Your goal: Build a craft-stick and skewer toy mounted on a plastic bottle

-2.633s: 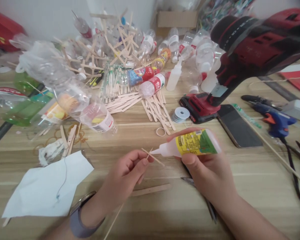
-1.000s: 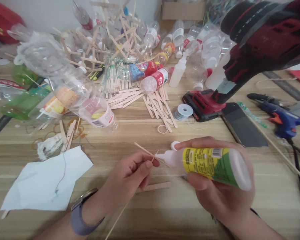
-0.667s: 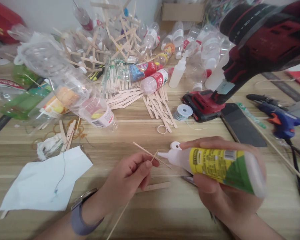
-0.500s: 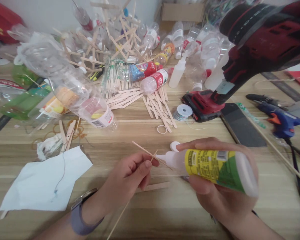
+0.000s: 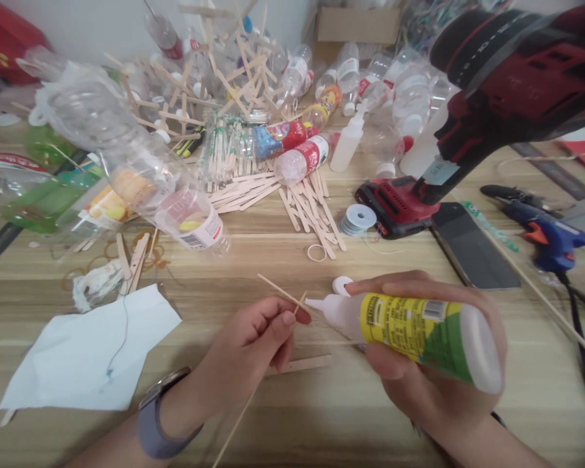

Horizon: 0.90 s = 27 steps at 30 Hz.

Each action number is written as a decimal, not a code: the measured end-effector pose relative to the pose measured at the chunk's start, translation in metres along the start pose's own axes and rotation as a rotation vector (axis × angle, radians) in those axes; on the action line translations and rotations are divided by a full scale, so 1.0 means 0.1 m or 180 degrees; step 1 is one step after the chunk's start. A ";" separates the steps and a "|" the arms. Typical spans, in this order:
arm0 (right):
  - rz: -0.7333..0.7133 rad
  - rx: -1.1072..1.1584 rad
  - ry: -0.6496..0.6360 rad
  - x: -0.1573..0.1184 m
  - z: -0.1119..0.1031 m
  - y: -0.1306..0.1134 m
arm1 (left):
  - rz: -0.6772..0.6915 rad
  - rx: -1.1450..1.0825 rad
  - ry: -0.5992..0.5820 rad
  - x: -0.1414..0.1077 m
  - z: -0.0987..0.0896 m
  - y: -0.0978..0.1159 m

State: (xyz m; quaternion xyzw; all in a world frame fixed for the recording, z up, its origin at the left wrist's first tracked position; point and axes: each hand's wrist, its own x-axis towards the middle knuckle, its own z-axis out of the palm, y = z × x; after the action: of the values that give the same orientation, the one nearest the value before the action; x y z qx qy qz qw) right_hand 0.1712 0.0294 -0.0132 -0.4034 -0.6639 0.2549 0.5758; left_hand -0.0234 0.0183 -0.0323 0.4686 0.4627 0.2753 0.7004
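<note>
Left hand (image 5: 256,335): thumb and forefinger clamped on the crossed sticks (image 5: 275,287), the other fingers curled beneath
Right hand (image 5: 436,383): fingers and thumb wrapped round the glue bottle (image 5: 412,325), clamped on its yellow and green label
Crossed sticks: above the table (image 5: 214,276), one slanting over the other at the left fingertips
Nozzle (image 5: 318,303): pointing left, right at the crossing; cannot tell if it touches
Glue bottle: tilted, nearly on its side, base to the right
Long stick (image 5: 234,429): slanting down from under the left hand to the bottom edge of the view
Flat stick (image 5: 306,364): on the table, below and between the hands
Cap (image 5: 341,285): white, on the table, just beside the right forefinger
Spool (image 5: 357,220): beyond the cap, near the foot of the drill (image 5: 517,84)
Ring (image 5: 316,253): near the loose ends of the stick pile (image 5: 314,211)
Phone (image 5: 475,246): lying between the drill and the glue gun (image 5: 556,237)
Paper (image 5: 90,351): white, left of the left hand, a thread (image 5: 125,325) lying across it
Watch (image 5: 160,422): on the left wrist, purple strap
</note>
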 end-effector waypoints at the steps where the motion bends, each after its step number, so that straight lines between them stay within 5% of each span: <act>1: -0.0019 0.0025 0.0005 0.00 0.00 0.00 | 0.0003 -0.0008 -0.0006 0.00 0.00 0.00; 27: -0.0293 0.0177 -0.0036 0.04 0.02 0.02 | 0.0166 -0.0004 -0.0105 0.02 0.00 -0.03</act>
State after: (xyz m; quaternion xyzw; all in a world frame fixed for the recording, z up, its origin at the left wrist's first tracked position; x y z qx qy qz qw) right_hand 0.1703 0.0338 -0.0135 -0.3548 -0.6777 0.2488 0.5941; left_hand -0.0230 0.0188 -0.0354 0.4846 0.4386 0.2860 0.7008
